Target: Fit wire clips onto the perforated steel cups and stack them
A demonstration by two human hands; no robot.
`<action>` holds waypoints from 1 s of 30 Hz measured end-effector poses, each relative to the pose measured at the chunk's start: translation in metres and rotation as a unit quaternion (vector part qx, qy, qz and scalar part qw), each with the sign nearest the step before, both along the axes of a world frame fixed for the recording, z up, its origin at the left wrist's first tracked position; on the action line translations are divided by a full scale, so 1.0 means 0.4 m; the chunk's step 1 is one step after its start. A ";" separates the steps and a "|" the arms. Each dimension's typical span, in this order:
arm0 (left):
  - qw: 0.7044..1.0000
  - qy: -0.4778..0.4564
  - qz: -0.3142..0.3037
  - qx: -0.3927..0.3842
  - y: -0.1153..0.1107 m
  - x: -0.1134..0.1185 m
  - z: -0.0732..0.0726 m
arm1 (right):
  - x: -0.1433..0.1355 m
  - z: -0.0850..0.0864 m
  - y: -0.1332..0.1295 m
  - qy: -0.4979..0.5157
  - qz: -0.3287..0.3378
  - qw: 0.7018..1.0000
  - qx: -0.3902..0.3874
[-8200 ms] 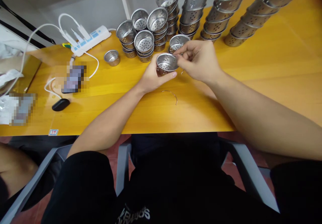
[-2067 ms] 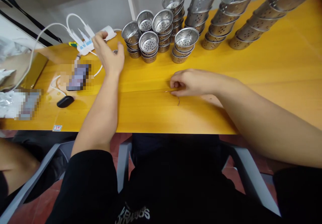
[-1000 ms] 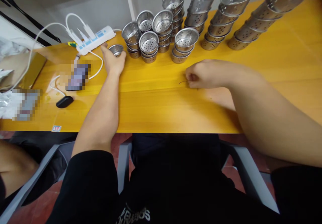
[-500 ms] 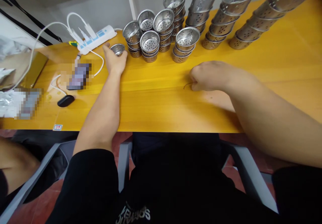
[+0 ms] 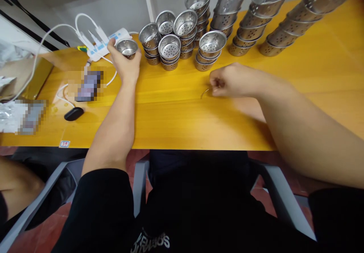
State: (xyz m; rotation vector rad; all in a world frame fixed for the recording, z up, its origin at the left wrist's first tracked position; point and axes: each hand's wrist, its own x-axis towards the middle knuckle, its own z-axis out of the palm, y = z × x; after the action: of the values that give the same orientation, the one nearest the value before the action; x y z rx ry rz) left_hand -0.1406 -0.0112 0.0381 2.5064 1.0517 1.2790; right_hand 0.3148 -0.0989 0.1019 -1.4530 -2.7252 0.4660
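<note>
My left hand (image 5: 125, 68) has its thumb and fingers wrapped round a small metal cup (image 5: 127, 47), tilted mouth-up in front of the power strip. Over the middle of the table, my right hand (image 5: 234, 80) is closed in a pinch, with a thin curved wire (image 5: 204, 92) sticking out to the left of its fingertips. The wire's other end is hidden in the fingers. Between the hands and farther back stand stacks of perforated metal cups, the closest to my right hand being a short stack (image 5: 209, 52).
Taller leaning cup stacks (image 5: 250, 31) stand at the back right. A white power strip (image 5: 122, 35) with plugged-in cables lies at the back left. Nearer are a blurred phone (image 5: 91, 86) and a black oval object (image 5: 74, 113) on a cable. Another person's leg (image 5: 21, 184) shows at lower left.
My left hand has risen slightly with the metal cup, which now shows more fully. My right hand has shifted a little left and up with the wire.
</note>
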 end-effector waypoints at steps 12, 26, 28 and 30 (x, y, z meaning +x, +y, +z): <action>0.960 -0.155 0.102 0.210 -0.018 0.226 0.075 | 0.010 -0.018 0.014 0.085 0.011 0.996 0.022; 0.993 -0.085 0.063 -0.060 -0.038 0.348 -0.068 | 0.003 -0.062 0.038 0.172 -0.044 0.983 0.056; 0.994 -0.061 0.066 -0.062 -0.029 0.347 -0.072 | -0.001 -0.067 0.038 0.179 -0.058 0.981 0.057; 0.996 -0.036 0.047 -0.060 -0.022 0.345 -0.082 | -0.002 -0.069 0.038 0.185 -0.069 0.978 0.061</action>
State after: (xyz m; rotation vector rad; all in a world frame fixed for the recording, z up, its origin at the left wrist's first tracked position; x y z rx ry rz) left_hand -0.0025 -0.0202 0.0051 2.3307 1.2058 1.2797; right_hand 0.3139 -0.0836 0.0741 -1.3539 -2.3064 0.4958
